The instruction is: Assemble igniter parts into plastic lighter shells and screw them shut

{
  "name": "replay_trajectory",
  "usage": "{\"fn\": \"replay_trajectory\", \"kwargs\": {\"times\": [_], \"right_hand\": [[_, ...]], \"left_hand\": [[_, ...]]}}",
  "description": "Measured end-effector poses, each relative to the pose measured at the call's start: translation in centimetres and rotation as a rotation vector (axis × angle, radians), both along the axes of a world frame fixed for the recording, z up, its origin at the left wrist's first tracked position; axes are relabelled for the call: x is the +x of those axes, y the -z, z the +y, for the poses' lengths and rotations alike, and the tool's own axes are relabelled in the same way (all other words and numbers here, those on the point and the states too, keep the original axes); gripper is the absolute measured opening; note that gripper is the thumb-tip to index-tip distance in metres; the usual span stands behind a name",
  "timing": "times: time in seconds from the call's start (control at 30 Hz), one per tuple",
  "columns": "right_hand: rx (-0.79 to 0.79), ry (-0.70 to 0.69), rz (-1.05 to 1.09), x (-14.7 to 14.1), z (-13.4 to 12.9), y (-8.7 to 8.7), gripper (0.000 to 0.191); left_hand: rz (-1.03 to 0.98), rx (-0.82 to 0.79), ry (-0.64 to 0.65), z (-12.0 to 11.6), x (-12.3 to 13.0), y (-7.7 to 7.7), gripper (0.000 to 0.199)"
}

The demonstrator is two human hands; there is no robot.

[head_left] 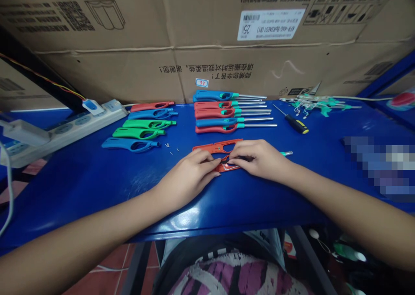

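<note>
At the middle of the blue table, my left hand (196,172) and my right hand (259,159) meet over an open red lighter shell half (227,167) with white wire and dark parts inside. Both have their fingers closed around its edges and inner parts. An orange-red shell half (210,147) lies just behind, its right end near my right fingers. From beneath my right hand sticks out a metal tube tip (287,153) with a teal collar. What my fingertips pinch inside the shell is partly hidden.
Empty-looking coloured handles (131,133) lie at left, near tiny screws (167,145) and a power strip (81,122). Lighters with metal tubes (215,113) lie in rows behind my hands. A screwdriver (296,124) and a pile of wired tubes (319,105) are at right. Cardboard (129,66) stands behind.
</note>
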State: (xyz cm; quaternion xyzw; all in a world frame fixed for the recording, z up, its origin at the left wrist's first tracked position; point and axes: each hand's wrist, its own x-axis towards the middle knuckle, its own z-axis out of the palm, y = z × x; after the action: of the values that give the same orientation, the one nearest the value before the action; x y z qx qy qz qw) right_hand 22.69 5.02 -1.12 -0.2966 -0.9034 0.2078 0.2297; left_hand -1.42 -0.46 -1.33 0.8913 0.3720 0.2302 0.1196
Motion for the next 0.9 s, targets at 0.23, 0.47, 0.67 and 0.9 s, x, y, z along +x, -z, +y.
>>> {"fn": "replay_trajectory", "kwargs": {"times": [0.23,0.47,0.67,0.9], "right_hand": [[-0.019,-0.027,-0.017,0.1,0.0,-0.5,0.012],[-0.175,-0.173,-0.041,1.2,0.3,-2.1,0.007],[-0.199,-0.181,-0.06,1.4,0.3,-2.0,0.007],[-0.144,-0.175,-0.106,1.3,0.2,-2.1,0.01]], "left_hand": [[0.163,-0.002,-0.045,-0.5,0.6,-0.6,0.028],[0.157,0.018,-0.038,-0.8,0.4,-0.9,0.027],[0.118,-0.003,0.039,-0.6,0.1,-0.9,0.026],[0.168,0.057,0.076,-0.5,-0.1,-0.9,0.033]]}}
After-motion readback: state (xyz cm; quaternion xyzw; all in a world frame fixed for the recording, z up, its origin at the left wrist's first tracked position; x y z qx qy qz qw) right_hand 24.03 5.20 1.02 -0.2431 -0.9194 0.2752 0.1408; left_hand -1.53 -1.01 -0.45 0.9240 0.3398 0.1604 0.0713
